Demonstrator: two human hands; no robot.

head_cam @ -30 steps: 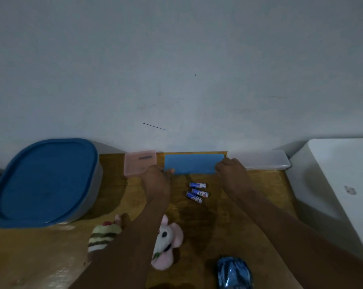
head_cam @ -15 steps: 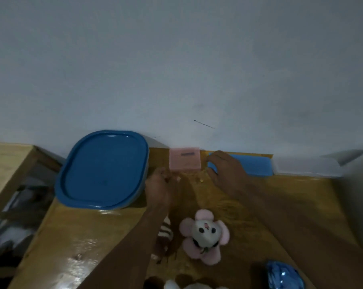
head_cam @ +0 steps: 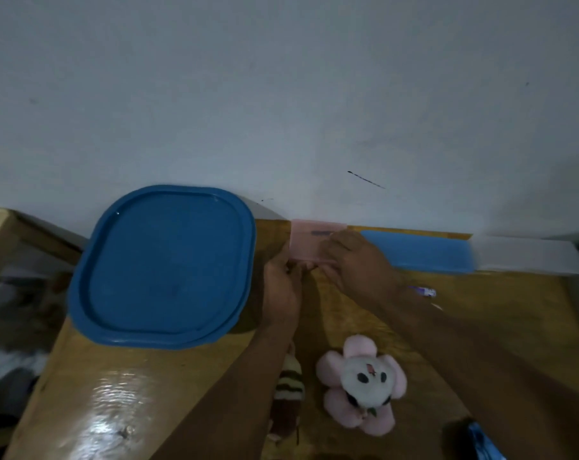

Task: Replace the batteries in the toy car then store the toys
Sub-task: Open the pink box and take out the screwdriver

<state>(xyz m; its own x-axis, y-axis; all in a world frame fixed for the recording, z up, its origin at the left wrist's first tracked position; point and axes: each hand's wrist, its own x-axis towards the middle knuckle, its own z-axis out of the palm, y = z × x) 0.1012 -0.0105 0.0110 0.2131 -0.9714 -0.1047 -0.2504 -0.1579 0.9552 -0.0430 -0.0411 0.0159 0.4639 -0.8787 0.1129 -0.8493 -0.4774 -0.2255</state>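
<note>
Two hands meet at one small pink plastic box (head_cam: 309,240): left hand (head_cam: 281,290) pinches its near-left corner; right hand (head_cam: 357,260) covers its right half, and we cannot tell its grip. The box contents are hidden. Left of the box we count one blue-lidded tub (head_cam: 165,263); right of it, one purple-and-white battery (head_cam: 426,291). Nearer than the box lie one pink flower plush (head_cam: 361,383), one striped plush (head_cam: 289,383) and, far right, one shiny blue toy car (head_cam: 480,443).

head view, downward, wall ahead, close

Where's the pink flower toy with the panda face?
In the head view, the pink flower toy lies low on the wooden table, towards the right, right next to the striped plush on its left.
</note>
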